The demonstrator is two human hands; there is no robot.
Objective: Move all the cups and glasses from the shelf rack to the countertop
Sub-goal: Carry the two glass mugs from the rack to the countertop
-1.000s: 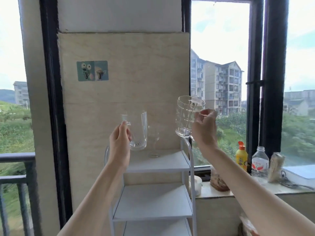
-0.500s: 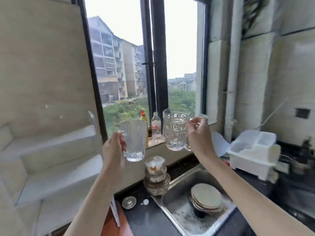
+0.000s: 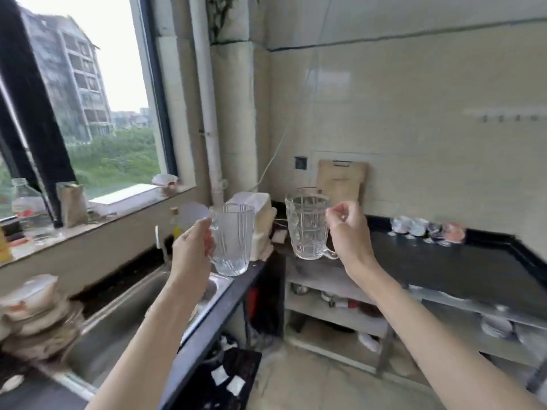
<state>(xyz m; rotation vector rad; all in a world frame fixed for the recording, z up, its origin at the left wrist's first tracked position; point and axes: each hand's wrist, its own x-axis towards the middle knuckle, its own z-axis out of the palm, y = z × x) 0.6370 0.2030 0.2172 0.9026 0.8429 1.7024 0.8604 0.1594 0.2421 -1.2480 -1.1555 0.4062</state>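
Observation:
My left hand [image 3: 194, 245] grips the handle of a clear ribbed glass mug [image 3: 233, 238], held upright over the sink's right end. A clear checkered glass mug [image 3: 307, 226] hangs upright from my right hand [image 3: 349, 235], which holds its handle. That mug is above the left end of the black countertop [image 3: 458, 267]. Several glasses [image 3: 426, 229] stand in a row at the back of that countertop, against the tiled wall. The shelf rack is out of view.
A steel sink [image 3: 124, 318] lies at lower left with stacked bowls [image 3: 32, 309] beside it. A white container [image 3: 260, 220] and a wooden cutting board [image 3: 340, 182] sit in the corner. Bottles [image 3: 26, 208] stand on the windowsill. Open shelves [image 3: 334, 291] run under the countertop.
The view has swung right from the shelf rack past the sink to the black countertop. Both hands carried their mugs along, and the rack has left the view.

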